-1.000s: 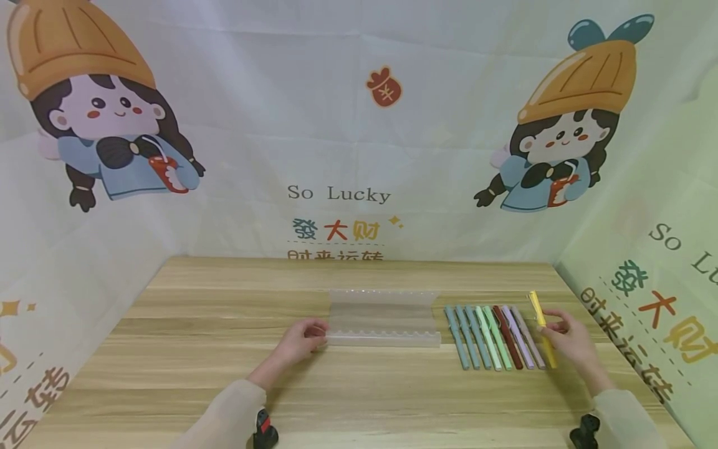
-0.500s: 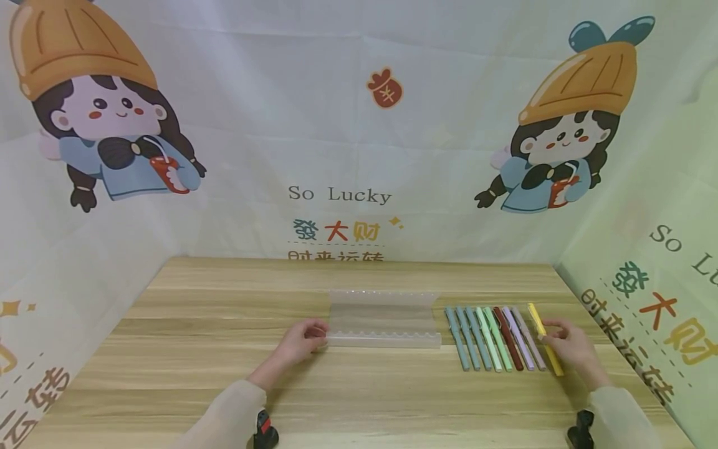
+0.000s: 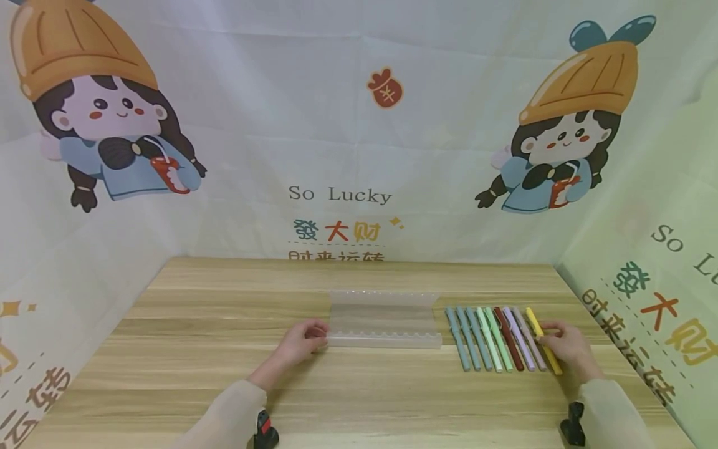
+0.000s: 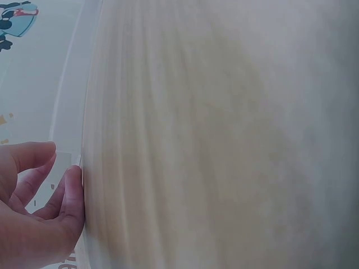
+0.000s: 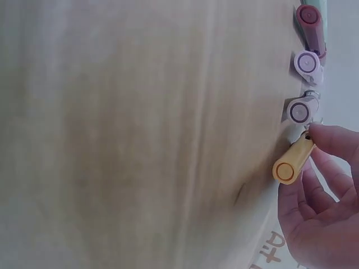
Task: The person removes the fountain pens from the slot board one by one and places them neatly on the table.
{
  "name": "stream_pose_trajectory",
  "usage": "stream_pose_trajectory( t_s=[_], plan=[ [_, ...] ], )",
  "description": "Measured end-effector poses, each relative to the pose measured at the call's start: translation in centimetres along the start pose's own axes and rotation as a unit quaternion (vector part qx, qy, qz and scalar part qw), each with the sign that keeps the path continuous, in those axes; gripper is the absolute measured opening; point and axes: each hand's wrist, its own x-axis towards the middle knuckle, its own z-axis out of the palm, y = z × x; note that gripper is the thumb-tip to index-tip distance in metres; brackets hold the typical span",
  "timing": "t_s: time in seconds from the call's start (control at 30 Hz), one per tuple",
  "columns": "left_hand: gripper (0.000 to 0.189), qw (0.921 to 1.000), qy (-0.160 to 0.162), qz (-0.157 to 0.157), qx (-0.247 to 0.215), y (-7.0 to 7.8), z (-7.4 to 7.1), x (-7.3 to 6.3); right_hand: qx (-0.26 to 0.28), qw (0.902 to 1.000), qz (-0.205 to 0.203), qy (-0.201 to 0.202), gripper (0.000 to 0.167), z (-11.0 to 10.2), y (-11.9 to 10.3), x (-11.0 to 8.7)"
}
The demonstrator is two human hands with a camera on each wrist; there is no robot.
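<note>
A clear plastic pen rack (image 3: 384, 340) with a notched front strip stands mid-table. My left hand (image 3: 305, 341) is at its left end, fingers and thumb curved around that end. The left wrist view shows thumb and fingertips (image 4: 73, 174) apart, with a faint transparent edge between them. My right hand (image 3: 568, 346) pinches a yellow pen (image 3: 543, 340) between thumb and fingers at the right end of a row of pens. In the right wrist view the yellow pen (image 5: 293, 161) shows its round end, beside a greyish-purple pen (image 5: 302, 110).
Left of the yellow pen lie blue-grey pens (image 3: 457, 338), pale green pens (image 3: 489, 340), a dark red pen (image 3: 508, 338) and a lilac pen (image 3: 518, 338), side by side on the wooden table (image 3: 359, 399). A printed cloth (image 3: 336, 143) hangs behind and at both sides.
My right hand has lowered the yellow pen and shifted it slightly left, alongside the other pens. The left hand and the rack stay in place.
</note>
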Motion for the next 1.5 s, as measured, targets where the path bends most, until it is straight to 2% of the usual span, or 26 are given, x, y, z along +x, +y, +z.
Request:
stream_pose_trajectory(
  t_s=[0.37, 0.77, 0.93, 1.2, 1.3, 1.5],
  plan=[
    [0.016, 1.0000, -0.003, 0.008, -0.003, 0.1, 0.0, 0.0, -0.023, 0.9995, 0.019, -0.010, 0.036, 0.0, -0.2, 0.4],
    [0.016, 0.9999, -0.007, 0.013, -0.008, 0.0, 0.0, 0.1, -0.047, 0.9989, 0.008, -0.003, 0.037, 0.1, -0.8, 0.3],
    [0.016, 0.9997, -0.007, 0.018, -0.011, 0.0, 0.0, 0.1, -0.042, 0.9991, 0.000, 0.003, 0.037, 0.1, -0.6, 0.3],
    [0.016, 0.9997, -0.006, 0.018, -0.012, -0.1, -0.1, 0.1, -0.004, 0.9997, -0.008, 0.023, 0.037, 0.3, -0.5, -0.7],
    [0.016, 0.9997, -0.006, 0.019, -0.013, -0.1, -0.2, 0.2, 0.001, 0.9995, -0.018, 0.025, 0.039, 0.2, -1.0, -1.2],
    [0.027, 0.9998, -0.010, 0.005, -0.019, -0.3, -0.5, 0.0, -0.014, 0.9960, -0.078, 0.042, 0.037, 0.3, -2.3, -2.4]
  ],
)
